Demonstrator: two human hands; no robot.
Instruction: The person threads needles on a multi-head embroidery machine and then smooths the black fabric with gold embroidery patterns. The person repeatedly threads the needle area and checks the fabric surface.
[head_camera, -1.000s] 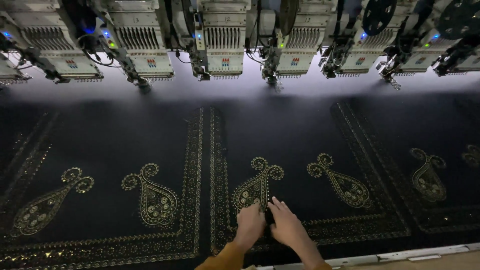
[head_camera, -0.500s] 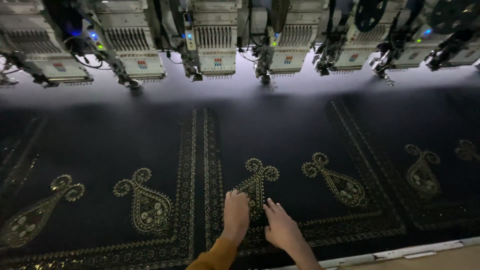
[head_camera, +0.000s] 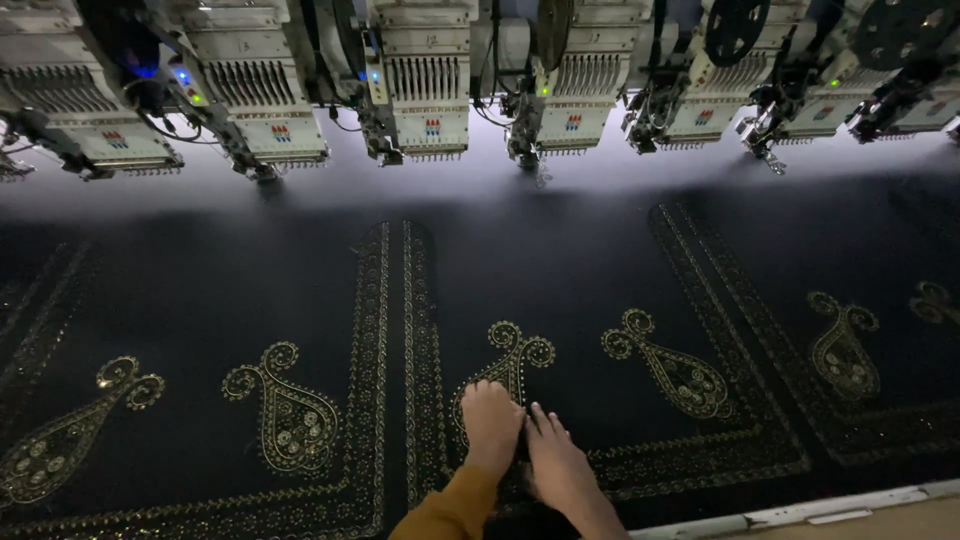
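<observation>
Presently, hands: the left hand (head_camera: 491, 425) and right hand (head_camera: 556, 462) are laid side by side, touching, palms down and fingers flat; nothing is gripped in either.
Sleeve: a mustard sleeve (head_camera: 452, 508) is seen on the left arm; the right forearm is bare.
Cloth: the dark embroidered fabric (head_camera: 560, 290) is stretched flat across the machine bed, and is pressed directly under both hands.
Motif under hands: a gold paisley motif (head_camera: 508, 370) is partly covered by the left hand, its curled tip showing just beyond the fingers; the flat pressing suggests the stitching is being felt or smoothed.
Neighbouring motifs: a second paisley (head_camera: 672, 368) lies just right of the hands, another (head_camera: 283, 412) well to the left, past a double gold border band (head_camera: 404, 370).
Machine heads: a row of embroidery heads (head_camera: 425, 95) is ranged well beyond the hands, with a lit strip of cloth beneath them.
Near edge: a pale frame rail (head_camera: 800, 512) is seen at the right wrist's side, marking the cloth's near limit.
Open room: plain dark cloth is left between fingers and heads.
</observation>
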